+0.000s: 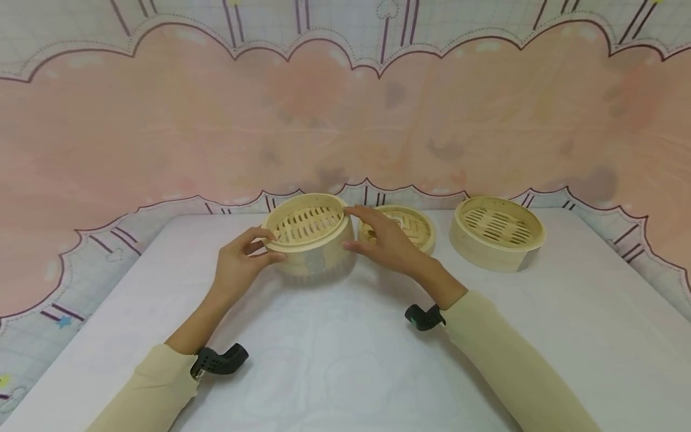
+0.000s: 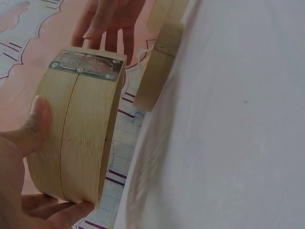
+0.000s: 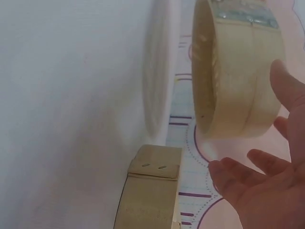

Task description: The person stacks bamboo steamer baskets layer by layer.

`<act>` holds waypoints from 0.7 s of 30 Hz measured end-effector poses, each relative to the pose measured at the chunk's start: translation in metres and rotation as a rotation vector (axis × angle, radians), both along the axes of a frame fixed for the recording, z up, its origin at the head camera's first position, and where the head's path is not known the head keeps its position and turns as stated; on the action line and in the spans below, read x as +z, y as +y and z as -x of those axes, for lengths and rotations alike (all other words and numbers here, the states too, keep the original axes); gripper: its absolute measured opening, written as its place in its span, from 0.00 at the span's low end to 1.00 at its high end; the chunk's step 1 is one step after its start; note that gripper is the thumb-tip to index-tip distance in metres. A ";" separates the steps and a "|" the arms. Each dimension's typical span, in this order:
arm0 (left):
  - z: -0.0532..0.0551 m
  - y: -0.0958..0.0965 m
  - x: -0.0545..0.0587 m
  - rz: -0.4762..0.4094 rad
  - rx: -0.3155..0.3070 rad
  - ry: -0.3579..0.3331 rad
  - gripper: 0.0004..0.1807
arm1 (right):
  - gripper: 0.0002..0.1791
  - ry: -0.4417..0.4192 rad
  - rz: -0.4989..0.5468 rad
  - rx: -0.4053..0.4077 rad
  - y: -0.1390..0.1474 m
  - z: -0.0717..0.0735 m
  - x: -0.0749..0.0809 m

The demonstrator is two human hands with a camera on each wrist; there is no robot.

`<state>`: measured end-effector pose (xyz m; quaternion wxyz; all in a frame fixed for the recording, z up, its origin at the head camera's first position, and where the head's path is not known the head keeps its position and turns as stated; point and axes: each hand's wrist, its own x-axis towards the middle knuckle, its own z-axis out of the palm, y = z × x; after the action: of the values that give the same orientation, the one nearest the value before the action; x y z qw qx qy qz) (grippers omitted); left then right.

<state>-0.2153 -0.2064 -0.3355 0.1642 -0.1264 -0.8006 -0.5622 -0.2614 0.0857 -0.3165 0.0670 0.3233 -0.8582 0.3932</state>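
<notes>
The left hand (image 1: 237, 264) grips the left side of a bamboo steamer basket (image 1: 310, 234), thumb on the outer wall and curled fingers (image 2: 57, 212) under the lower edge. The right hand (image 1: 385, 240) rests against the basket's right side with fingers (image 1: 358, 211) extended and relaxed, touching the rim. The basket is lifted just above the white desk (image 1: 335, 360), near the middle of its far edge, and is tilted slightly. A metal plate (image 2: 86, 65) is riveted across its wall seam. A smaller steamer basket (image 1: 412, 228) sits on the desk just behind the right hand. A third steamer basket (image 1: 496, 233) stands toward the far right corner, well apart from both hands.
</notes>
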 end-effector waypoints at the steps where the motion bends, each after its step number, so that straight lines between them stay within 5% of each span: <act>1: -0.001 -0.001 0.000 -0.001 -0.007 -0.002 0.19 | 0.37 0.002 0.000 -0.004 -0.001 0.000 0.000; 21: -0.021 -0.004 0.000 0.025 -0.083 -0.005 0.20 | 0.33 -0.079 0.081 0.067 0.001 -0.013 -0.005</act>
<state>-0.1941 -0.2103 -0.3351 0.1371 -0.1601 -0.8020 -0.5589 -0.2487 0.0865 -0.3217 0.0330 0.3333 -0.8322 0.4419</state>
